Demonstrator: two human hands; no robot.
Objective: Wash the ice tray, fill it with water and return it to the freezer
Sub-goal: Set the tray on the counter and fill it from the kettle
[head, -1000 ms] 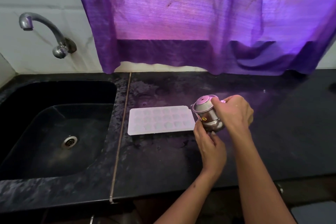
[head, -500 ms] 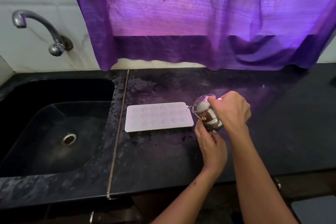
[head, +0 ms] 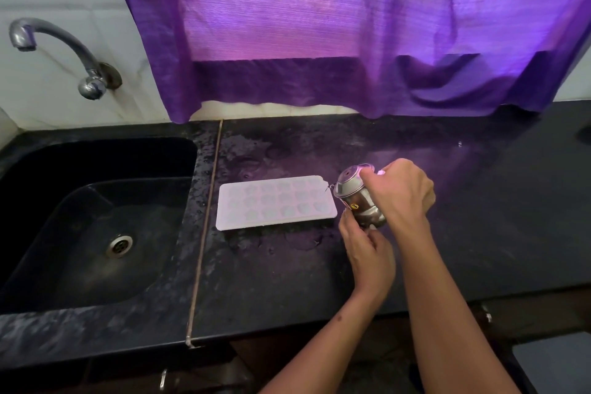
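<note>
Steel pot tipped at the ice tray's right end, both hands on it.

The white ice tray (head: 276,201) lies flat on the dark wet surface (head: 479,217), at about 3 o'clock from the sink (head: 96,217). The right hand (head: 401,193) has its grip closed round the upper part of a small steel pot (head: 356,198) with a perforated top, tilted towards the tray; the left hand (head: 367,251) pinches its base from below. As I judge it, a tilt too steep could send water past the shallow cells onto the surface, and the wet metal could slip in the grip and knock the tray. No stream can be made out, and whether the cells hold water is unclear. The right hand hides the pot's handle; the freezer is out of view, and the tap (head: 54,51) at 10 o'clock looks dry.
</note>
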